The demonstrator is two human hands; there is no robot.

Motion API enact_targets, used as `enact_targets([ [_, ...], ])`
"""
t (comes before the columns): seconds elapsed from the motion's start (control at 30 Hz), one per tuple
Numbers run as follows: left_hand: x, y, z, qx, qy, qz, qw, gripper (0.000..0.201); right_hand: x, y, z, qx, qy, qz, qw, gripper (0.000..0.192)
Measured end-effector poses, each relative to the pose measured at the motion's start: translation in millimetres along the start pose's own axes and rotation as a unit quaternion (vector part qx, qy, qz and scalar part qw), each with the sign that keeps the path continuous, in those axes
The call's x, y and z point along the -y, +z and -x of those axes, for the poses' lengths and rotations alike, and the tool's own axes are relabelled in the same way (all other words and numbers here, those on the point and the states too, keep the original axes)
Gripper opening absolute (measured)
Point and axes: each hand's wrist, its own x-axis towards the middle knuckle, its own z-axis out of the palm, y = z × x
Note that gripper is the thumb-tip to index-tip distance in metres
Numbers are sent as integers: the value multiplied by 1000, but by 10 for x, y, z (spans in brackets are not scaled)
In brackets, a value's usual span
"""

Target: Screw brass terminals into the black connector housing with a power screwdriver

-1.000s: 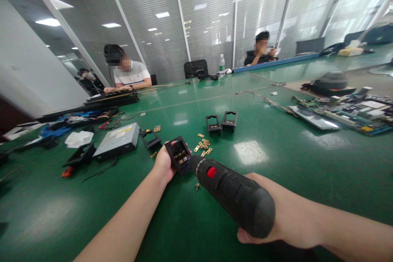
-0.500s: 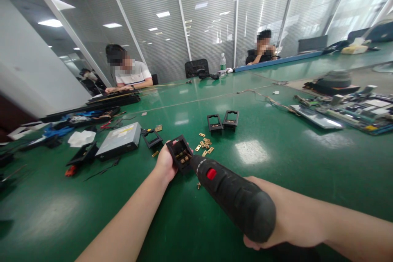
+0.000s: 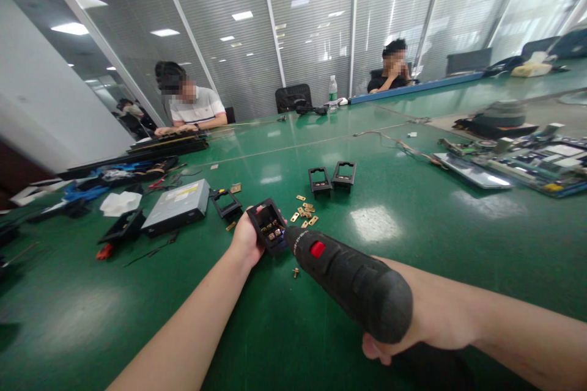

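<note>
My left hand (image 3: 247,239) is closed round the left side of a black plastic housing (image 3: 268,227), tilted so its open face shows brass screw terminals inside. In my right hand (image 3: 403,317) is a black cordless screwdriver (image 3: 353,278) with a red switch on top. Its nose points at the right edge of the housing; the tip is hidden from me, so I cannot tell whether it touches a screw. Small brass plates (image 3: 306,211) lie in a loose pile just beyond the housing. One brass screw (image 3: 296,272) rests on the table below it.
Two black housings (image 3: 320,180) stand behind the pile, another (image 3: 225,204) to the left. A silver disc drive (image 3: 177,208) lies further left beside cables and scraps. Circuit boards (image 3: 550,159) occupy the right side of the green table (image 3: 257,342). Two people sit across it.
The housing and the screwdriver stay together in nearly the same place. The view has shifted slightly, and the screwdriver's rear end sits a little higher in it.
</note>
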Motion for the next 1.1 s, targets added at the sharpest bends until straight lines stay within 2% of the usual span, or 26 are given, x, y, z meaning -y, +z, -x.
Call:
enact_targets([
  [0.1, 2, -8, -6, 0, -2, -5, 1000, 35, -21, -3, -4, -13, -1, -17, 1000, 32],
  [0.23, 0, 3, -1, -2, 0, -2, 1000, 34, -28, -12, -13, 0, -12, -34, 999, 30],
  [0.47, 0, 12, 9, -5, -3, 3, 1000, 33, 0, 14, -2, -8, -17, -20, 1000, 33],
  [0.8, -3, 25, 33, -4, -10, 21, 1000, 29, 24, 15, 24, -12, 23, -15, 1000, 29],
  [1.1, 12, 17, 33, -4, -4, 15, 1000, 30, -17, 35, 12, -9, -3, -29, 1000, 24],
])
